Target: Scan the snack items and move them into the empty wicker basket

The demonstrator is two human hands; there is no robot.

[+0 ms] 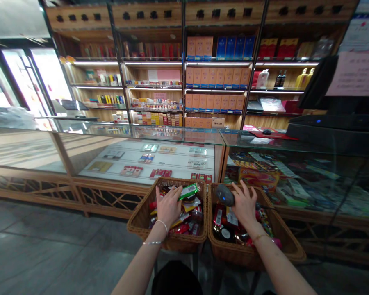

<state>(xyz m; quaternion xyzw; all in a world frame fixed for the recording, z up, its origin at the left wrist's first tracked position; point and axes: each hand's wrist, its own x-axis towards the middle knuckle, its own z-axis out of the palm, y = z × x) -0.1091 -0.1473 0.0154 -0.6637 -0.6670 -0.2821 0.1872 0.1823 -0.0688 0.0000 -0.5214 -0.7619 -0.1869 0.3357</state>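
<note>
Over the left wicker basket (138, 221), my left hand (169, 207) pinches one end of a green packet (189, 191), whose white barcode label faces up. Its outer finger is stretched out. Below it lies a jumble of small packets and wrapped goods (186, 221). Above the right wicker basket (290, 246), a dark grey barcode scanner (225, 195) with a blue light is in the grip of my right hand (245, 205), some fingers spread. The scanner's handle is mostly hidden by the hand. Bottles and packets (226, 223) fill part of that basket.
Glass display counters (147, 133) stand just beyond the baskets. Behind them, shelves (218, 63) hold boxes and bottles. A monitor (320, 78) sits at the right on the counter, near a mouse (267, 132). A dark cable (341, 205) hangs at the right.
</note>
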